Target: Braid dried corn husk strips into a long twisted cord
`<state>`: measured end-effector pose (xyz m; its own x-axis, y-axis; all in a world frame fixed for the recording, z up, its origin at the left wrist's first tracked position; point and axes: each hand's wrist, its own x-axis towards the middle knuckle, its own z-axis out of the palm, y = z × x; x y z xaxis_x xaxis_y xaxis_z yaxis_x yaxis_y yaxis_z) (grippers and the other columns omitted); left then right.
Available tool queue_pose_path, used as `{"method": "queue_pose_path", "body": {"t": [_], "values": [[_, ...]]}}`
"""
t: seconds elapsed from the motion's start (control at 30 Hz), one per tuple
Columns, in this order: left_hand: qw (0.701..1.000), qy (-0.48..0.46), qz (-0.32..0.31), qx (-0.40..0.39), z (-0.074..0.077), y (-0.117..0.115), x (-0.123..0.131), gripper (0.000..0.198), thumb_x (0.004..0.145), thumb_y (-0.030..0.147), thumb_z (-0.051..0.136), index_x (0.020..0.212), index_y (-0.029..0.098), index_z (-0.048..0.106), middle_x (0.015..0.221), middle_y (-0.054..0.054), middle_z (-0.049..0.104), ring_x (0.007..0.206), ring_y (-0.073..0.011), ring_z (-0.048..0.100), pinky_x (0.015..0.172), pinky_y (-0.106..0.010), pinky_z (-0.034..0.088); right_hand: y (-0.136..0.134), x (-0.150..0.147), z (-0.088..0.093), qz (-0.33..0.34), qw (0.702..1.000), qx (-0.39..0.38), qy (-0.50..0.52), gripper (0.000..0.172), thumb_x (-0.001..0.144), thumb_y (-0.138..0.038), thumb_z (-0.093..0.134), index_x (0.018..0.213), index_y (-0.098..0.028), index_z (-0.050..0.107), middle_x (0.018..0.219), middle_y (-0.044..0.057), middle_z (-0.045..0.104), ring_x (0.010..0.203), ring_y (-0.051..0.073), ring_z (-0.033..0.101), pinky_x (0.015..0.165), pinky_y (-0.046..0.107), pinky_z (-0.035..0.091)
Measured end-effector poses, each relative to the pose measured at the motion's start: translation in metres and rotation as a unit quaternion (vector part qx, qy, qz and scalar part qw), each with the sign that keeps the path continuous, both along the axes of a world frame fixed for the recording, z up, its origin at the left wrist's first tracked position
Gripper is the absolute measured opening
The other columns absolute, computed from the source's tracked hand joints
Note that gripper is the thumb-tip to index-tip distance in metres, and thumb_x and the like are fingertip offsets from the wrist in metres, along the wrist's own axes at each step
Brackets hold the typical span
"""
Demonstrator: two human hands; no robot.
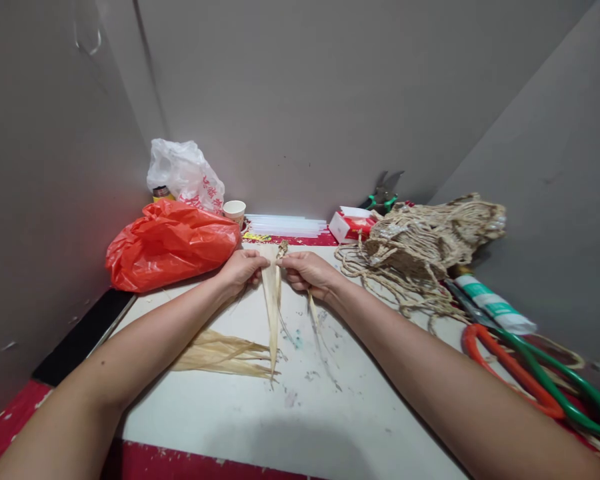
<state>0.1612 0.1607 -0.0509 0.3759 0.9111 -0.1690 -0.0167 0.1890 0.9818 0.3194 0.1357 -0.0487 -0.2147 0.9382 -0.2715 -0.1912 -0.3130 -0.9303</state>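
My left hand (pixel 241 268) and my right hand (pixel 307 272) meet over the middle of the white board (pixel 330 413). Both pinch the top of a pale dried husk strip (pixel 272 307), which hangs down between them to a point. A thinner strip (pixel 312 308) trails from under my right hand. A small braided end (pixel 282 249) sticks up above the fingers. More dried husk leaves (pixel 220 353) lie flat on the board below my left forearm.
An orange plastic bag (pixel 173 243) and a white plastic bag (pixel 185 173) sit at the back left beside a paper cup (pixel 235 211). Glue sticks (pixel 285 225), a red box (pixel 349 225), pliers (pixel 383 195), a bundle of braided rope (pixel 430 240), a white-green tube (pixel 495 305) and large scissors (pixel 535 373) lie right.
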Motion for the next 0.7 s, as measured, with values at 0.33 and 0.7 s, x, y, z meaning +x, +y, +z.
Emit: {"method": "queue_pose_path", "body": {"t": [0.33, 0.7], "values": [[0.999, -0.001, -0.001, 0.048, -0.0027, -0.0036, 0.0007, 0.025, 0.064, 0.019, 0.064, 0.054, 0.017, 0.042, 0.038, 0.007, 0.038, 0.032, -0.0039, 0.033, 0.035, -0.018, 0.025, -0.0004, -0.0022, -0.0015, -0.024, 0.999, 0.006, -0.029, 0.035, 0.061, -0.024, 0.073, 0.057, -0.018, 0.039, 0.034, -0.011, 0.028, 0.03, 0.001, 0.018, 0.029, 0.015, 0.011], [0.998, -0.008, -0.025, 0.058, -0.0051, -0.0049, -0.0007, 0.026, 0.063, 0.02, 0.067, 0.055, 0.017, 0.043, 0.041, 0.008, 0.038, 0.034, -0.0034, 0.033, 0.038, -0.019, 0.026, -0.0016, -0.0038, -0.0018, -0.025, 0.999, 0.017, -0.037, 0.032, 0.059, -0.019, 0.069, 0.053, -0.019, 0.038, 0.033, -0.01, 0.029, 0.028, 0.001, 0.019, 0.03, 0.016, 0.011]]}}
